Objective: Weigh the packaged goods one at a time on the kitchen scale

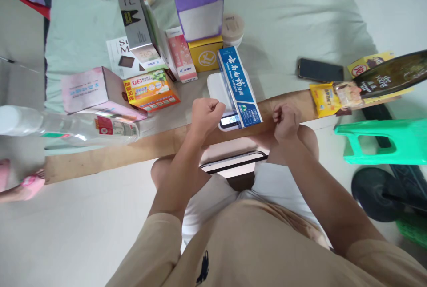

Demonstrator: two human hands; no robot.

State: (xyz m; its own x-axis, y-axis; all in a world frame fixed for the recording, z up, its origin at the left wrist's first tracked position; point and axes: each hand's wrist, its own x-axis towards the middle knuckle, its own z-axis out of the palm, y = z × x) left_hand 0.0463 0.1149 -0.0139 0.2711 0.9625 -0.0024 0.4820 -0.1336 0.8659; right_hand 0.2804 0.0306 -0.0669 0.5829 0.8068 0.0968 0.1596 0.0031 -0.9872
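A blue and white toothpaste box (237, 83) lies at a slant on a white digital scale (216, 86), whose lit display (230, 120) shows digits that look like 248. Just left of the scale, my left hand (207, 117) is curled into a fist at the table edge, with no object visible in it. My right hand (286, 120) is also a loose fist, to the right of the box and apart from it. Nothing shows in its fingers. Neither hand touches the box.
A purple tissue pack (200, 15) sits on a yellow box (206, 54). Left are an orange box (151, 89), a pink box (96, 89) and a clear bottle (90, 127). Right are a phone (320, 70), a yellow snack packet (323, 100), a dark bottle (390, 73) and a green stool (393, 140).
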